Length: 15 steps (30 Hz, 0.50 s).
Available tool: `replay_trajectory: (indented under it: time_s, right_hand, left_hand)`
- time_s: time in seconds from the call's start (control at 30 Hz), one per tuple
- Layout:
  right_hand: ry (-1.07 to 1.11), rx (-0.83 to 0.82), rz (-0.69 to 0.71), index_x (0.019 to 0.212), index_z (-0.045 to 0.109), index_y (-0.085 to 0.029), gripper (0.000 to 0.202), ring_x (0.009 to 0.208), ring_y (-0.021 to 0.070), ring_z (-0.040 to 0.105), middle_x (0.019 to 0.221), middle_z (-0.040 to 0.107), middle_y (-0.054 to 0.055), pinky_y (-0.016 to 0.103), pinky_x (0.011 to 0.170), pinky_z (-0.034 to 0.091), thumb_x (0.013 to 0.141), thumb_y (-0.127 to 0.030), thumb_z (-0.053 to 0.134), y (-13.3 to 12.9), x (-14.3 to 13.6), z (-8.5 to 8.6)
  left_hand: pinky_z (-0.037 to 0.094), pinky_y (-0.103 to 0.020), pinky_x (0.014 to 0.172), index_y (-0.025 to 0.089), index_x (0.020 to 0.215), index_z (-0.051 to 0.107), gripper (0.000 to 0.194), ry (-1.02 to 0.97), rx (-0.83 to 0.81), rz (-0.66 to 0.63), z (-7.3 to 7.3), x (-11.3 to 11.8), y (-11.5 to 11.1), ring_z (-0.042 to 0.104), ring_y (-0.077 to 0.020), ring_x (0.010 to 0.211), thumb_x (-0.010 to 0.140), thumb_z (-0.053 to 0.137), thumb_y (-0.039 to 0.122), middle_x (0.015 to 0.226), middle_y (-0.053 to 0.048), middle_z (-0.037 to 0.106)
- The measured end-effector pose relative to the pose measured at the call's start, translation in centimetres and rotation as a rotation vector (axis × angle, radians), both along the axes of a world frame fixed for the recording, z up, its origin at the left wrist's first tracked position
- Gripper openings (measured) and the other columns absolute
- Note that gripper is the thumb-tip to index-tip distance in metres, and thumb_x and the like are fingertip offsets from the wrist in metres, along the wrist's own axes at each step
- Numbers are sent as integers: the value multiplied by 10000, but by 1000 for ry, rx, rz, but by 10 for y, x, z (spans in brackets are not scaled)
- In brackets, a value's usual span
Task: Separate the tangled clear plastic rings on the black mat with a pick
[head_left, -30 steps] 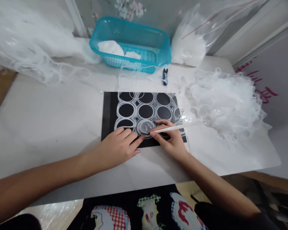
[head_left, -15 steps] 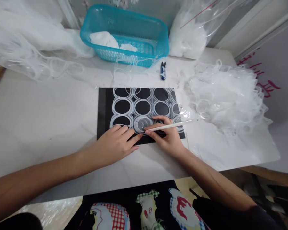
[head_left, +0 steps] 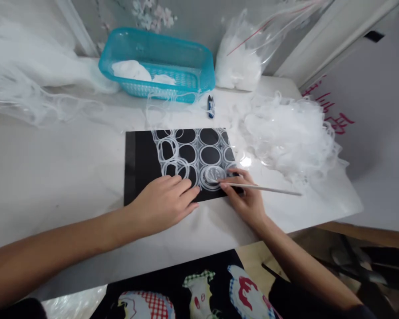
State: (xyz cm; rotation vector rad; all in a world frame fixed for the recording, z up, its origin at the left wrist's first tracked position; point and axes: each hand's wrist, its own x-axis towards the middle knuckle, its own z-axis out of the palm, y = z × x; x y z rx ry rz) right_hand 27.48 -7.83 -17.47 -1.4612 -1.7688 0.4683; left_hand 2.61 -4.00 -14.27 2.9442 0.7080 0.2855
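A translucent sheet of joined rings [head_left: 198, 153] lies on a black rectangular mat [head_left: 141, 159]. My right hand [head_left: 244, 195] pinches a thin white stick [head_left: 275, 190] near its left end, and its tip meets a clear round disc [head_left: 214, 174] in a front-row ring. My left hand [head_left: 168, 201] rests palm down over the front edge of the mat and the lower rings, its fingers bent and a little apart. Whether anything lies under its fingertips is hidden.
Behind the mat stand a blue basket [head_left: 159, 91] with white pieces in it, a small dark blue tool [head_left: 210, 107] and a clear bag [head_left: 239, 66]. Ring scraps are heaped at right [head_left: 289, 137]. More translucent material [head_left: 29, 88] lies at far left.
The ring sheet has shifted right on the mat, its left rings now overlapping and skewed. My right hand has moved right with the stick and disc. The camera view has also shifted.
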Motion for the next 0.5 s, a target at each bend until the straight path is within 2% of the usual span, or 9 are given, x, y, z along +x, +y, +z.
replay_trajectory:
  time_s: [0.1,0.2,0.5]
  right_hand:
    - [90,-104,2,922,733,-273,117,1091,270,627,880,756,36,480,911,531,899,-274,618,-12,-3,-10]
    - [83,-135,16,906,744,-280,102,1125,283,610,898,760,32,514,962,487,881,-296,647,-8,-3,-11]
    - [24,-123,19,899,750,-291,92,1134,290,596,923,761,40,535,974,472,874,-292,662,-4,-2,-10]
  left_hand:
    - [350,-323,628,127,1202,627,357,21,93,-62,-2,18,0,540,-209,741,956,537,369,829,-67,619]
    - [338,-329,641,132,1224,618,393,76,107,-78,-7,28,1,537,-219,766,936,570,394,869,-77,626]
    - [338,-325,643,125,1224,618,408,109,65,-71,-15,28,1,543,-220,773,939,565,411,869,-85,626]
